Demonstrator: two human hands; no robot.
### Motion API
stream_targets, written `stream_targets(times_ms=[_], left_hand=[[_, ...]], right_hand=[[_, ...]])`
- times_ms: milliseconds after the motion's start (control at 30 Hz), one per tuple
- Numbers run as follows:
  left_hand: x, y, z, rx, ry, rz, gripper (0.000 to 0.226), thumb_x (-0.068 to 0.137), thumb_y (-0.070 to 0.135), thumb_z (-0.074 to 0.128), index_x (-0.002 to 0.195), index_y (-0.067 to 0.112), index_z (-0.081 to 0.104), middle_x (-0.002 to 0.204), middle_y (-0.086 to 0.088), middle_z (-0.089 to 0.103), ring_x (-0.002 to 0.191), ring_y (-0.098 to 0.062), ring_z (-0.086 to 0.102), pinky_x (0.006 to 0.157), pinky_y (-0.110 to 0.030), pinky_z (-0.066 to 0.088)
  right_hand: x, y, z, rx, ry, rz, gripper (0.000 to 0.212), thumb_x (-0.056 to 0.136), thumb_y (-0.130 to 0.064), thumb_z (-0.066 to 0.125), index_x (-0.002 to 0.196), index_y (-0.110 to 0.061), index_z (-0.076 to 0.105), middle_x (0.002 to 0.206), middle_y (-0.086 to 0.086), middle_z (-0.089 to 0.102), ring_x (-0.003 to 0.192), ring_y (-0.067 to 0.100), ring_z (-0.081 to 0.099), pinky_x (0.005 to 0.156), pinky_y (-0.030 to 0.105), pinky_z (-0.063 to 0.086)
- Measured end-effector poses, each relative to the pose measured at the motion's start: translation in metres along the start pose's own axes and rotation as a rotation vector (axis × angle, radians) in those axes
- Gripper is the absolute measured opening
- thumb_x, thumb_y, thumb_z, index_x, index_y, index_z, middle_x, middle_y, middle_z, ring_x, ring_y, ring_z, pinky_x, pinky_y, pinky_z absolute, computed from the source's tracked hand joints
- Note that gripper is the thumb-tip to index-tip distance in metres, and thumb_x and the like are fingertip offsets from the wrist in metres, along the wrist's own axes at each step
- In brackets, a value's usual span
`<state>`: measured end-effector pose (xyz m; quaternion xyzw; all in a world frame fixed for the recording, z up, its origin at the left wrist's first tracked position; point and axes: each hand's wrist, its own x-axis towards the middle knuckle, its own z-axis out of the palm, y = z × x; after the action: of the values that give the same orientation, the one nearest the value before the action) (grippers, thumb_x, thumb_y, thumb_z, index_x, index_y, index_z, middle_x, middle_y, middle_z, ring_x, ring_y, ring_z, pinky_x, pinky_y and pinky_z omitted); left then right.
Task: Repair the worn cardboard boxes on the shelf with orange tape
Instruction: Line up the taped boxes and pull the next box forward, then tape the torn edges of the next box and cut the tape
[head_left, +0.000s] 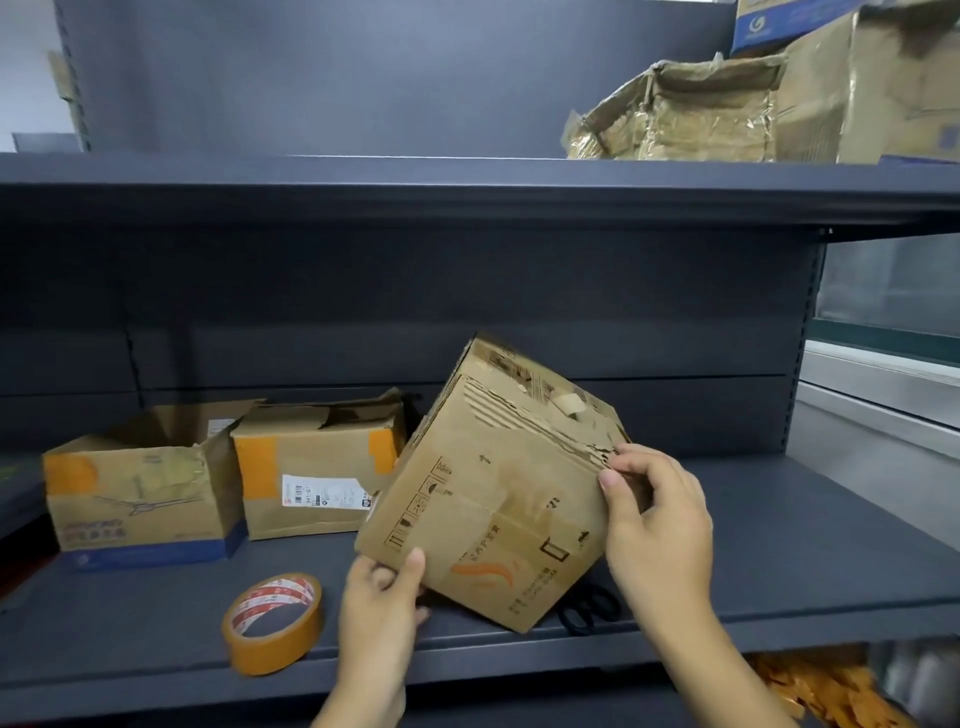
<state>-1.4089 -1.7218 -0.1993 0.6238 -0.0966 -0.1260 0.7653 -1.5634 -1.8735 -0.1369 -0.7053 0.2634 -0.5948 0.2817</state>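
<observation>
A worn brown cardboard box (498, 483) is tilted on one corner above the dark shelf (779, 561). Its upper edge is torn and frayed. My left hand (382, 597) grips its lower left corner, thumb on the front face. My right hand (657, 525) pinches the torn right edge. A roll of orange tape (272, 621) lies near the shelf's front edge, left of my left hand. Black scissors (589, 610) lie partly hidden under the box.
Two other boxes with orange tape patches, one (140, 499) at the left and one (317, 467) beside it, stand at the back of the shelf. Crumpled boxes (727, 109) sit on the upper shelf at the right. Orange items (826, 686) show below the shelf.
</observation>
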Motion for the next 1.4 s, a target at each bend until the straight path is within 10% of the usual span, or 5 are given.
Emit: stream_targets(times_ms=[133, 333, 500, 967, 1400], left_hand=[[-0.001, 0.019, -0.024, 0.171, 0.060, 0.118, 0.080, 0.085, 0.013, 0.077, 0.149, 0.031, 0.032, 0.139, 0.000, 0.053, 0.124, -0.020, 0.054, 0.106, -0.044, 0.045], [-0.013, 0.074, -0.025, 0.227, -0.171, 0.545, 0.053, 0.089, 0.029, 0.070, 0.121, 0.066, 0.050, 0.123, 0.036, 0.059, 0.114, 0.014, 0.054, 0.088, -0.020, 0.048], [0.003, 0.114, -0.032, 0.404, -0.114, 0.789, 0.037, 0.090, 0.034, 0.067, 0.119, 0.056, 0.060, 0.125, 0.034, 0.058, 0.121, 0.016, 0.047, 0.099, -0.019, 0.039], [0.012, 0.092, -0.032, 0.237, -0.107, 0.735, 0.026, 0.079, 0.038, 0.069, 0.104, 0.034, 0.075, 0.118, 0.023, 0.068, 0.119, 0.005, 0.057, 0.105, -0.032, 0.046], [-0.008, 0.066, -0.049, 0.314, -0.056, 0.935, 0.047, 0.073, 0.043, 0.076, 0.119, 0.032, 0.069, 0.133, 0.022, 0.061, 0.135, -0.010, 0.050, 0.101, -0.053, 0.050]], right_hand=[[-0.001, -0.013, -0.005, -0.099, -0.048, -0.086, 0.010, 0.092, -0.032, 0.059, 0.091, -0.042, 0.061, 0.107, -0.039, 0.057, 0.112, -0.009, 0.041, 0.078, 0.011, 0.031], [-0.004, -0.033, 0.003, -0.160, -0.191, -0.231, 0.011, 0.093, -0.030, 0.062, 0.100, -0.035, 0.070, 0.107, -0.030, 0.062, 0.113, -0.006, 0.046, 0.082, 0.008, 0.034], [0.001, -0.029, 0.008, 0.108, -0.307, -0.066, 0.033, 0.087, -0.027, 0.074, 0.116, -0.041, 0.066, 0.117, -0.028, 0.063, 0.110, -0.007, 0.059, 0.094, 0.016, 0.046], [-0.011, -0.006, 0.026, 0.326, -0.236, -0.081, 0.043, 0.086, -0.028, 0.070, 0.127, -0.040, 0.065, 0.132, -0.034, 0.059, 0.124, -0.015, 0.051, 0.093, 0.000, 0.041], [-0.019, 0.007, 0.013, 0.419, -0.238, -0.228, 0.042, 0.083, -0.009, 0.071, 0.124, -0.020, 0.069, 0.136, -0.007, 0.065, 0.132, 0.018, 0.056, 0.105, 0.035, 0.048]])
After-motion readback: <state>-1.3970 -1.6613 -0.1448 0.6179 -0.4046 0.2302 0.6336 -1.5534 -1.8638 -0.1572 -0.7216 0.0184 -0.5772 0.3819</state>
